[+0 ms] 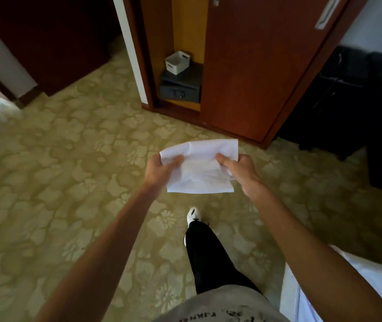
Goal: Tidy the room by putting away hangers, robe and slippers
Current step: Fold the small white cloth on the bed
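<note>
Left hand (162,168) and right hand (236,170) both grip a white packet (200,168); contents indistinct.

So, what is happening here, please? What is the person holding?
A person stands on a patterned green carpet and holds a flat white packet in front of the body. The left hand and the right hand each grip one side of it. Ahead, a brown wooden wardrobe is open, with a white plastic basket on a grey safe inside. What the packet contains cannot be seen.
</note>
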`<state>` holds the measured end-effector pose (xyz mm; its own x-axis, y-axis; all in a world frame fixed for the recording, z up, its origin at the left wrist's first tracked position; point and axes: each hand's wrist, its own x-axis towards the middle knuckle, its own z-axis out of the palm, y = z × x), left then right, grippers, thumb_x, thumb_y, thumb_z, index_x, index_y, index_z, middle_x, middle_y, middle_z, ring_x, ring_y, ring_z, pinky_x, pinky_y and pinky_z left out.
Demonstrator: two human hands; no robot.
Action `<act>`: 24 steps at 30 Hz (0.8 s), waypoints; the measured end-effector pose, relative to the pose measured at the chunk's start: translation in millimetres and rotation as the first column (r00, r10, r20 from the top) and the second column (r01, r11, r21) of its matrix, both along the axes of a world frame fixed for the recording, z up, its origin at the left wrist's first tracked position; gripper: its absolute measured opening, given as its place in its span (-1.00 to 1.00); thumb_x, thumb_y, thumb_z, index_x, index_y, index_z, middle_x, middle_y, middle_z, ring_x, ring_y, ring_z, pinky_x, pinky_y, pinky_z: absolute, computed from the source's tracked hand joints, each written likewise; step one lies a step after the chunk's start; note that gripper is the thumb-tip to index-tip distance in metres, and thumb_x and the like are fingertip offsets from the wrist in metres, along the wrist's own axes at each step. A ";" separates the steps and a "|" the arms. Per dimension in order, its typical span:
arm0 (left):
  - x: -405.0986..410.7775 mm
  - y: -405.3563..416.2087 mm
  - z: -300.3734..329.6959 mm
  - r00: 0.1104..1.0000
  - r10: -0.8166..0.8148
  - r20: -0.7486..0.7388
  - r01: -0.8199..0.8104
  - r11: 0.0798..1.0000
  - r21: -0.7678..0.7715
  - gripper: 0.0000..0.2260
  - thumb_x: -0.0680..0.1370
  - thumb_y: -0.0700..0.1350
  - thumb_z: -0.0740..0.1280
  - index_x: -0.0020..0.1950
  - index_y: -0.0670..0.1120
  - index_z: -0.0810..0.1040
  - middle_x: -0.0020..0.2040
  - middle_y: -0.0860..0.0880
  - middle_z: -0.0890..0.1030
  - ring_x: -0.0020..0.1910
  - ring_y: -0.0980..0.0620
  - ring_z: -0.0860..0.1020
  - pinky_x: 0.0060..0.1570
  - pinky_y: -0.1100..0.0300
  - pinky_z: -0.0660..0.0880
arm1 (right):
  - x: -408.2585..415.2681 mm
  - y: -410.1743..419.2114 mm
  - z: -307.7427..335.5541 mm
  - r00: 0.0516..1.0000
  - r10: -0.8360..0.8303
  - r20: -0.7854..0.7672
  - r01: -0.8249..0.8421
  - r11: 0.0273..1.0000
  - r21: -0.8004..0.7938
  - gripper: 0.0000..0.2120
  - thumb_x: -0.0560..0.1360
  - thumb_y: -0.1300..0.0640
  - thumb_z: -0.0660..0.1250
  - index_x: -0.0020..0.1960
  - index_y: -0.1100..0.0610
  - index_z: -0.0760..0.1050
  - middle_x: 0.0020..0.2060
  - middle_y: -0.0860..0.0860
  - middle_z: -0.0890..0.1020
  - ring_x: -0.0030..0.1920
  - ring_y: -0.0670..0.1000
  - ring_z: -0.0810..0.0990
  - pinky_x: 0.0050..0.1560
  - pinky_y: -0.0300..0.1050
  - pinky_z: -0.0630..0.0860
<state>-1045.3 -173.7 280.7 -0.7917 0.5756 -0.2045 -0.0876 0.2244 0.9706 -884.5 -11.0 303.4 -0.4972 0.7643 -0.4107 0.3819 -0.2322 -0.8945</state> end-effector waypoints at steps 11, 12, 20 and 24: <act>-253.3 170.7 14.0 0.968 0.017 0.251 -0.005 0.999 -0.050 -0.76 0.44 0.00 0.58 -0.05 -0.14 0.72 -0.06 -0.13 0.74 -0.02 -0.17 0.71 0.09 -0.19 0.63 | -257.6 177.8 11.6 1.000 0.026 -0.014 -0.027 0.997 -0.074 -0.82 0.45 -0.03 0.53 -0.12 0.08 0.67 -0.18 -0.06 0.75 -0.18 -0.07 0.72 -0.22 -0.17 0.63; -273.5 180.3 14.3 0.963 0.027 0.267 -0.014 0.999 -0.052 -0.75 0.43 -0.01 0.59 -0.05 -0.16 0.72 -0.06 -0.15 0.74 -0.01 -0.18 0.71 0.10 -0.21 0.62 | -278.8 189.7 12.3 0.999 0.034 -0.012 -0.035 0.997 -0.069 -0.83 0.45 -0.03 0.54 -0.12 0.08 0.67 -0.18 -0.07 0.74 -0.16 -0.07 0.72 -0.19 -0.16 0.63; -435.3 261.4 -6.0 0.950 0.051 0.307 -0.036 0.998 -0.053 -0.57 0.33 0.08 0.61 0.03 -0.20 0.72 -0.03 -0.14 0.74 0.00 -0.16 0.71 0.12 -0.18 0.62 | -452.0 281.2 -5.1 0.998 0.067 0.018 -0.066 0.996 -0.054 -0.74 0.42 -0.07 0.55 -0.05 0.11 0.67 -0.12 -0.02 0.75 -0.12 -0.04 0.73 -0.19 -0.13 0.63; -530.6 312.2 -21.2 0.952 0.050 0.303 -0.039 0.998 -0.042 -0.62 0.41 0.03 0.59 0.08 -0.20 0.70 -0.01 -0.12 0.74 0.01 -0.16 0.71 0.09 -0.11 0.64 | -546.8 331.6 -24.6 0.998 0.047 0.050 -0.045 0.998 -0.043 -0.69 0.41 -0.10 0.55 -0.01 0.11 0.67 -0.08 -0.01 0.74 -0.09 -0.03 0.72 -0.17 -0.12 0.63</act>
